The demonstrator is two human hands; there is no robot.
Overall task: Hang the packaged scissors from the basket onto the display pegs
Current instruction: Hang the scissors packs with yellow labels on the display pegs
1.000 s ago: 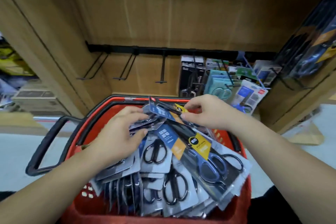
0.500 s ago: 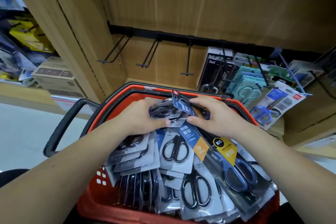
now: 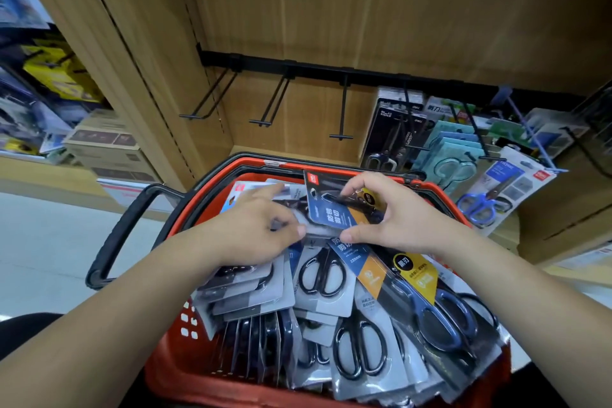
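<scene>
A red basket (image 3: 172, 358) with a black handle (image 3: 116, 235) is heaped with several packaged scissors (image 3: 331, 291). My right hand (image 3: 394, 219) pinches the top of a blue-and-orange scissors pack (image 3: 331, 209), lifted at the basket's far end. My left hand (image 3: 261, 228) grips the grey packs beside it, thumb near the blue pack's lower edge. A second blue pack with blue-handled scissors (image 3: 430, 308) lies on the heap at right. Three empty black pegs (image 3: 271, 103) stick out from the rail (image 3: 331, 71) on the wooden panel above the basket.
To the right of the empty pegs hang filled pegs with black-boxed scissors (image 3: 394, 129), teal packs (image 3: 450, 152) and a blue-handled scissors pack (image 3: 503, 189). A wooden divider (image 3: 132, 60) stands at left, with boxes (image 3: 106, 146) and goods beyond it. Light floor (image 3: 43, 242) lies at left.
The view has tilted down and moved closer to the basket. My right hand has raised the blue pack's top end a little, and my left hand has shifted onto the grey packs beside it.
</scene>
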